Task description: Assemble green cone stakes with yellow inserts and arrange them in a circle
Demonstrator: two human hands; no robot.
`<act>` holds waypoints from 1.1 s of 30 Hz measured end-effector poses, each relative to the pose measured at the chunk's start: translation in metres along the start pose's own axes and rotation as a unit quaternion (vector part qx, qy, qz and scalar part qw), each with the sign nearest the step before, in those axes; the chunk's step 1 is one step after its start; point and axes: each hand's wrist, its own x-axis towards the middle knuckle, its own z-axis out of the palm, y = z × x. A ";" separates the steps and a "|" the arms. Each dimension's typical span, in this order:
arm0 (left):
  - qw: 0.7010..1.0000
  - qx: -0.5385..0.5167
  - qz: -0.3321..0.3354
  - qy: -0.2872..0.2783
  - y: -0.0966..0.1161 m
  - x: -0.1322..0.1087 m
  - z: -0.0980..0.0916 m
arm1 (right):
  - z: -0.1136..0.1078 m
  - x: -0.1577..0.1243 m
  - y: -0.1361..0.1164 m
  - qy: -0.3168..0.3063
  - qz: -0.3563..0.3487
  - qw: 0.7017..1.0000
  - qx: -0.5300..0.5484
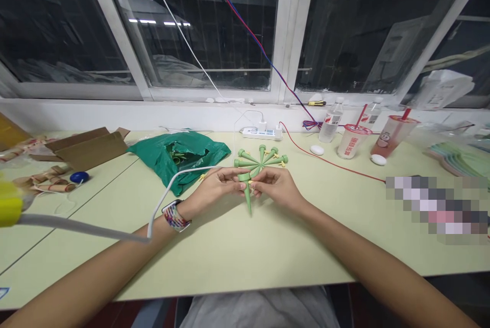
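Above the table's middle, my left hand is closed on a green plant watering spike, held by its wide cap with the pointed end down. My right hand pinches a small yellow valve at the spike's side, just below the cap. Whether the valve is seated in the spike I cannot tell. Just beyond my hands, several more green watering spikes lie fanned out, tips together and caps outward. Yellow valves stick out from some of them.
A torn green plastic bag with green pieces inside lies left of the fan. Behind stands a white power strip. Drink cups and a water bottle are at right. A cardboard box sits at left; a grey cable crosses the left forearm.
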 end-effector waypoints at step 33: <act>0.958 0.040 0.165 0.233 0.024 0.012 -0.068 | 0.118 0.085 0.038 -0.179 -0.222 0.712 -0.642</act>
